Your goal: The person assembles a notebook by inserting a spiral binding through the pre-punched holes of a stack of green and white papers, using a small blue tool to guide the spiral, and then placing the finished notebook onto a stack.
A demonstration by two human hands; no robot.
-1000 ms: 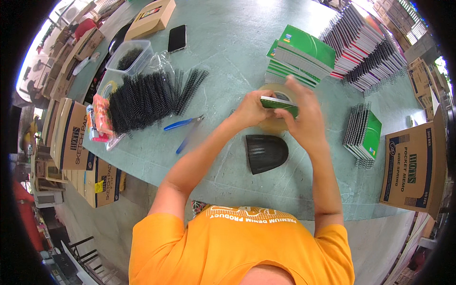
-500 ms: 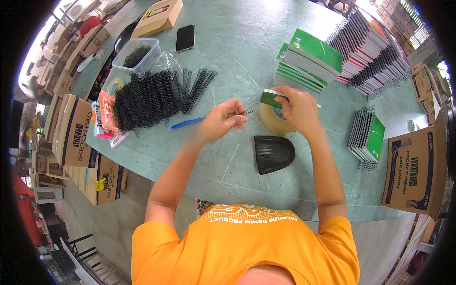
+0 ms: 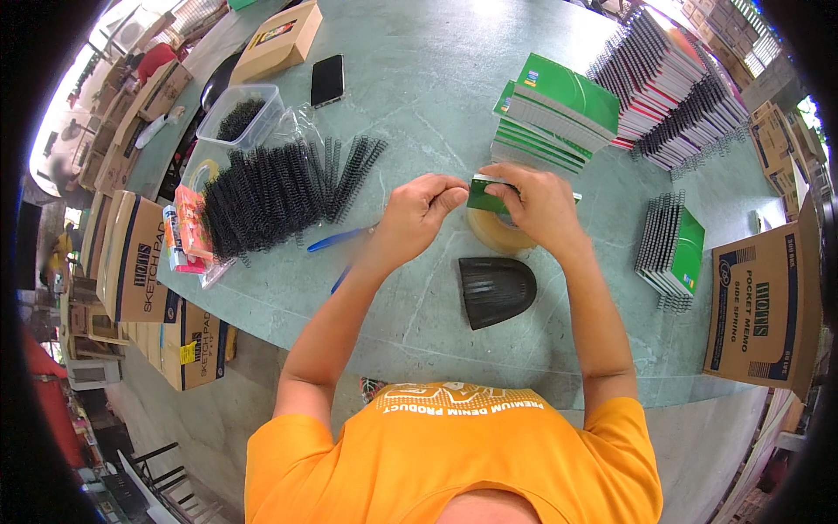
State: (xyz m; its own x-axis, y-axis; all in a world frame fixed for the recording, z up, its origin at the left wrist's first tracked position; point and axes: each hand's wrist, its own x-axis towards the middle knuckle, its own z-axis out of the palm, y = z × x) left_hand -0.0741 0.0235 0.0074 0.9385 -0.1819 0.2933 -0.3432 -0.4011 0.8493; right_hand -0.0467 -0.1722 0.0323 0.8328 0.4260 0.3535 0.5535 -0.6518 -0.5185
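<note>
My left hand (image 3: pixel 421 218) is pinched closed, thumb against forefinger, at the left end of a small green memo pad. The black spiral coil it held a moment ago is now mostly hidden by the fingers. My right hand (image 3: pixel 537 205) grips the green memo pad (image 3: pixel 485 194), thumb on its near side and fingers over the far side. Under the pad lies a roll of clear tape (image 3: pixel 497 231). A ribbed black half-round block (image 3: pixel 497 293) sits on the table nearer to me. Beside my left forearm lies a blue-handled tool (image 3: pixel 336 240), partly covered by the arm.
To the left are a pile of black spiral coils (image 3: pixel 262 196), a clear plastic tub (image 3: pixel 271 113) and a phone (image 3: pixel 328 80). Stacked green pads (image 3: pixel 567 100) stand beyond my right hand; bound pads (image 3: pixel 668 244) and a cardboard box (image 3: pixel 755 310) are at right.
My left hand has moved right and slightly up, to the pad's end, and the coil has gone from sight behind its fingers. My right hand and the pad have shifted slightly left.
</note>
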